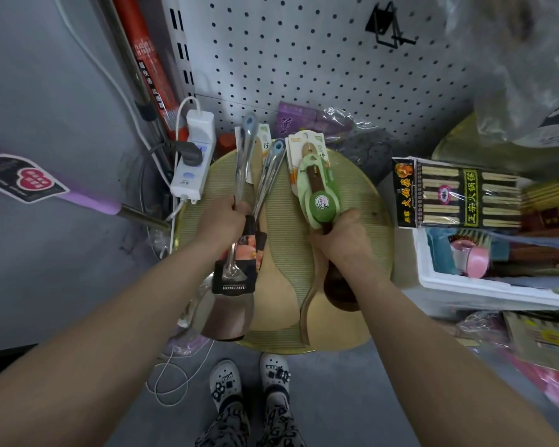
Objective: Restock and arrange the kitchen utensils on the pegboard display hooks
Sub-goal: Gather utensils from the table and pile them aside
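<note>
Gripping steel spatulas (241, 175) by the handles in the curled left hand (223, 221) and carded wooden spoons (316, 188) in the closed right hand (342, 240), low over the round tray (363, 195), ideally keeping hang-holes uppermost and bundles apart before raising toward the pegboard (304, 59) and its hook (388, 27).

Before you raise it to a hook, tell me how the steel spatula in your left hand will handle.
Probably stiff: the steel spatula looks like one polished metal piece. Likely blade-heavy, since the broad blade hangs below where the left hand grips it. The glossy shaft may slip.
</note>
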Action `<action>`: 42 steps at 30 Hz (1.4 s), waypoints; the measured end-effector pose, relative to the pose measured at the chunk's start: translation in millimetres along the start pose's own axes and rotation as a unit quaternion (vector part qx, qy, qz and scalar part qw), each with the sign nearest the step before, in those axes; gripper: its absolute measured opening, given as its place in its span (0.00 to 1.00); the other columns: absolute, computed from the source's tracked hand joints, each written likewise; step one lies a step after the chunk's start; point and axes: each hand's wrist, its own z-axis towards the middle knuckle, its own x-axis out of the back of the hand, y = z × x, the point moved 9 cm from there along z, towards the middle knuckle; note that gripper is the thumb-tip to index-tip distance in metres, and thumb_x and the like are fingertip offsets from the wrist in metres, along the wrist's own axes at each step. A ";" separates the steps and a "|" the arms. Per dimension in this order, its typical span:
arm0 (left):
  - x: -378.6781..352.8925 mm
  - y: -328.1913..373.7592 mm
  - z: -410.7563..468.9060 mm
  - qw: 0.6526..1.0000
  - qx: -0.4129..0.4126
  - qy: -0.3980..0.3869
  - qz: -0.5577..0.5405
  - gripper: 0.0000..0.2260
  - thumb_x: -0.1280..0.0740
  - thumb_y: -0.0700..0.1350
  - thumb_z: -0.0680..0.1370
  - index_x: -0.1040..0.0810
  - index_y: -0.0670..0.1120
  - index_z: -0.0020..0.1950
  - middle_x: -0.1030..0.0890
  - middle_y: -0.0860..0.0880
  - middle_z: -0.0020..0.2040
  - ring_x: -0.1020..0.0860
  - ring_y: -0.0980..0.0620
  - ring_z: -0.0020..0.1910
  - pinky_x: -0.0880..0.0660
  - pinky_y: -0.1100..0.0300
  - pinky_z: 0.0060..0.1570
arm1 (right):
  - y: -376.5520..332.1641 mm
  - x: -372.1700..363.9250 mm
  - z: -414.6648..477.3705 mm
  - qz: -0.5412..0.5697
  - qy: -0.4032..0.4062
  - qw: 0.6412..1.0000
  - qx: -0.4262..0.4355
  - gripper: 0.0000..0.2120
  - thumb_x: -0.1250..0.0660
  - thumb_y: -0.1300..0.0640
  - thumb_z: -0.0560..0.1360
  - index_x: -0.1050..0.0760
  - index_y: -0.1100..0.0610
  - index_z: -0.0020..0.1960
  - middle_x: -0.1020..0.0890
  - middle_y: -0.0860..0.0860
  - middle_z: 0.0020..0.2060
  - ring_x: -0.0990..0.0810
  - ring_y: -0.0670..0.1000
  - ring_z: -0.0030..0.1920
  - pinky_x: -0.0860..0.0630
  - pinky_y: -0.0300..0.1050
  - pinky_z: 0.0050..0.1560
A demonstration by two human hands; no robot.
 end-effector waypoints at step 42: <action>-24.5 31.0 -36.1 0.995 -0.044 -0.054 0.071 0.08 0.32 0.49 0.78 0.22 0.45 0.45 0.23 0.49 0.41 0.26 0.51 0.38 0.33 0.61 0.38 | 1.9 -5.4 -8.9 0.013 -0.053 0.997 0.050 0.20 0.35 0.50 0.78 0.28 0.59 0.65 0.21 0.58 0.59 0.23 0.60 0.60 0.26 0.50 0.57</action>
